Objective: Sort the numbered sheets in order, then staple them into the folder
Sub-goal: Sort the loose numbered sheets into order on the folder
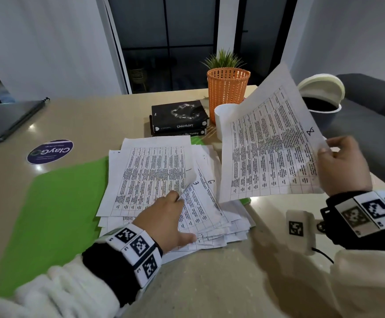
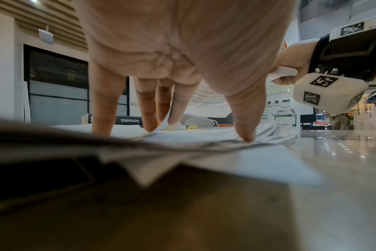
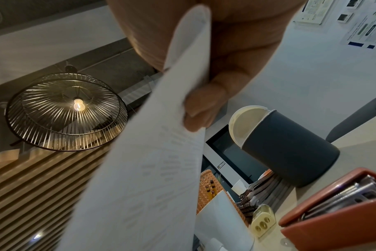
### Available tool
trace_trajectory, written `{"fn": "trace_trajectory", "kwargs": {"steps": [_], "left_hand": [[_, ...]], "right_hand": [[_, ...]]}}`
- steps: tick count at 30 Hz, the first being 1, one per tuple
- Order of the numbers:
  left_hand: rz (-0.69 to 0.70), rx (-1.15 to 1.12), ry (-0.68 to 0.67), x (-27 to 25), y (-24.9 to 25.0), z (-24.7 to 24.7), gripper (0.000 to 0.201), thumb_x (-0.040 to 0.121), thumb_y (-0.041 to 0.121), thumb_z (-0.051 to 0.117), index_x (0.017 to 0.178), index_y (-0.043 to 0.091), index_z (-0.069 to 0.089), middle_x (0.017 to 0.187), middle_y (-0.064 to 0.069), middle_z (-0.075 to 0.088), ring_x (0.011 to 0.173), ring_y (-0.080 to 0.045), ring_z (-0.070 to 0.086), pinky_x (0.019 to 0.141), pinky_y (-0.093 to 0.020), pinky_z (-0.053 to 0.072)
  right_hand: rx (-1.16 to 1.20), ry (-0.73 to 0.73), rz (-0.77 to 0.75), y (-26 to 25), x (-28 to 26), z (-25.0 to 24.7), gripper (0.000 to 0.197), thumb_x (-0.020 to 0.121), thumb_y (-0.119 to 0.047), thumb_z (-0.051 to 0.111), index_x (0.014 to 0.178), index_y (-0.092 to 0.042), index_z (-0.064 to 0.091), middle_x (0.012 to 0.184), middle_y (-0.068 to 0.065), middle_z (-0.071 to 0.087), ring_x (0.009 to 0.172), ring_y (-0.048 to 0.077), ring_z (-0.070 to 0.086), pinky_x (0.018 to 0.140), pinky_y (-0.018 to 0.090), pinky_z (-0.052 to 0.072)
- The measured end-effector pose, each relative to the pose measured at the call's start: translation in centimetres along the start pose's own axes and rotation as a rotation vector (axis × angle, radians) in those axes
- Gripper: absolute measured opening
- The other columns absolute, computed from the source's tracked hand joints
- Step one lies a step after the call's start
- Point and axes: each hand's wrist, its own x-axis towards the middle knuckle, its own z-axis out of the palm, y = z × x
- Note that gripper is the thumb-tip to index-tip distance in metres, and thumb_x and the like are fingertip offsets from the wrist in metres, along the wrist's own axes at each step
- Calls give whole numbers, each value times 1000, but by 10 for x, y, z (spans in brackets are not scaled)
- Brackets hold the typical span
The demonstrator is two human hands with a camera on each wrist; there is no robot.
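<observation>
Pinching one printed sheet (image 1: 271,143) by its right edge, the right hand (image 1: 343,164) holds it up off the table (image 1: 221,278), tilted, thumb on the printed face and fingers behind; a handwritten mark sits near the gripped corner, digit unclear. Right wrist view shows the same pinch, paper (image 3: 144,152) curling past the thumb (image 3: 202,108).

Left hand (image 1: 164,221) rests on the pile of sheets (image 1: 154,177), fingers spread. In the left wrist view a corner of a sheet (image 2: 161,125) is lifted between two fingers (image 2: 180,105), thumb (image 2: 245,122) pressing flat on the pile. So left hand is pinching a sheet corner, rest of the hand holding the pile down.

Pile is loose and fanned, lying on an open green folder (image 1: 56,210) on the table. Handwritten 3 and 6 show on sheets to the right of the top one.

Behind the pile: two black books (image 1: 180,118) stacked, orange basket (image 1: 228,90) with a plant (image 1: 223,59), white cup (image 1: 224,118). Grey bin (image 3: 288,149) with white lid sits at the right. Closed laptop (image 1: 5,118) far left, round purple sticker (image 1: 50,151) on the table. Right wrist view shows an orange stapler (image 3: 337,212) near the bin, on the table.
</observation>
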Motion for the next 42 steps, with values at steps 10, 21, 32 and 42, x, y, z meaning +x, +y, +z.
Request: {"fn": "trace_trajectory", "kwargs": {"steps": [10,21,32,42], "left_hand": [[39,-22,45,-1,1,-2,36,92,35,45,113,8,55,111,1,41,80,-12,45,67,-25,38],[-98,-301,431,0,-2,-10,36,89,2,40,123,14,41,101,-9,54,73,-21,46,63,-29,34],[-141,-207,519,0,-10,-11,61,85,-5,39,142,16,34,127,-9,36,116,-28,40,89,-42,44],[145,50,183,6,-7,-1,48,88,-3,41,130,20,51,136,1,43,115,-18,41,90,-26,39]], "right_hand": [[31,-15,3,0,-1,2,22,98,-22,39,115,-11,47,93,4,56,76,21,52,52,25,35],[33,-20,8,3,-1,3,21,98,-22,38,114,-11,46,91,3,56,70,18,52,50,22,34],[18,-35,4,-1,-4,5,19,97,-20,38,113,-12,46,89,4,58,77,25,57,67,37,47],[28,-36,-3,-3,-2,1,22,96,-16,39,114,-8,48,89,4,54,76,23,49,65,28,32]]}}
